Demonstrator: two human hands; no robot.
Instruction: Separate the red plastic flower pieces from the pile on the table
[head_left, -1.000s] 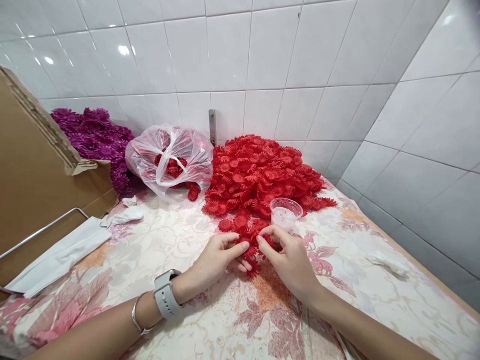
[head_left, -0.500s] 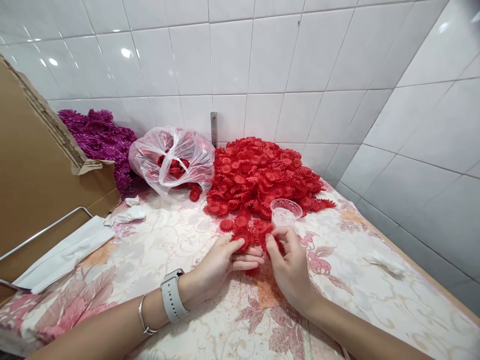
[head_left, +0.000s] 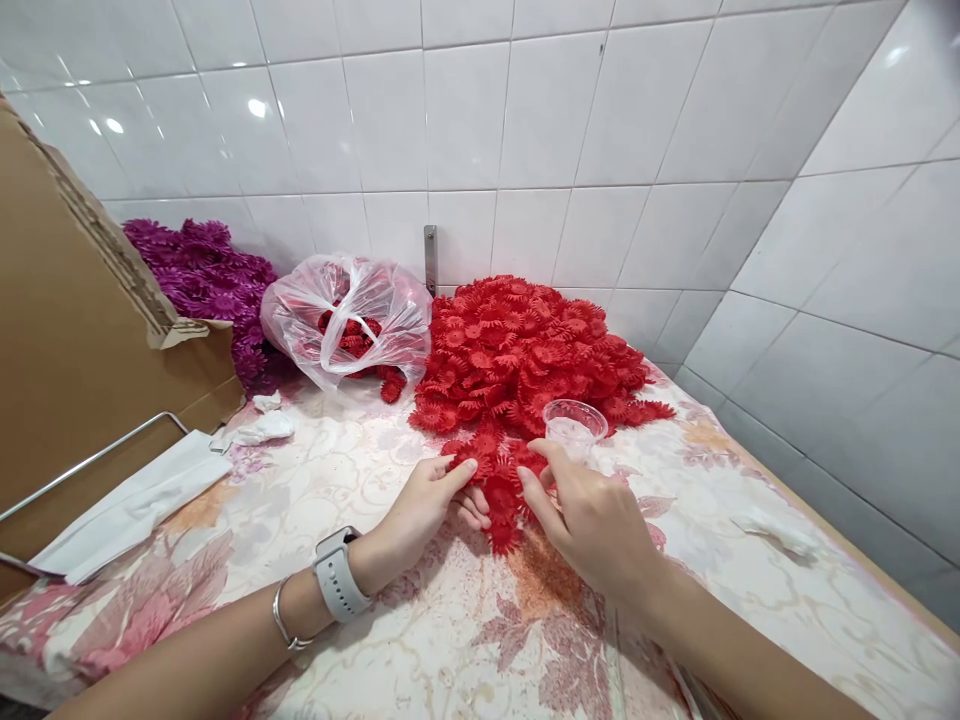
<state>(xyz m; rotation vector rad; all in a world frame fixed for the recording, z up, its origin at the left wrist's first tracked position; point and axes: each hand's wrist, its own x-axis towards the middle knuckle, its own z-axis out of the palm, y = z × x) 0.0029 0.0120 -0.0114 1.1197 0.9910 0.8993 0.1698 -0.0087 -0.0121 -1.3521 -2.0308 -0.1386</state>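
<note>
Red artificial flower heads (head_left: pixel 501 497) lie on the flowered tablecloth between my hands, in front of a big red heap (head_left: pixel 525 345). My left hand (head_left: pixel 435 500), wearing a watch (head_left: pixel 341 575) and a bracelet, is at their left edge. Its thumb is stretched out and apart from the half-curled fingers, and I see no flower gripped in it. On the other side my right hand (head_left: pixel 585 515) is open, thumb and forefinger spread near the flowers. Just behind it stands a clear plastic cup (head_left: pixel 575 425) with whitish contents, its lower part hidden by that hand.
A clear plastic bag (head_left: pixel 345 325) with red flowers sits left of the heap. Purple flowers (head_left: pixel 202 280) are piled behind a cardboard box (head_left: pixel 90 300) at left. Crumpled tissue (head_left: pixel 259 430) lies near the box, and a clear scrap (head_left: pixel 776 535) at right. Tiled walls close the back and right.
My hands have moved apart: the left went left off the flowers, the right slightly right with its fingers spreading. Red flower heads now show on the cloth between them.
</note>
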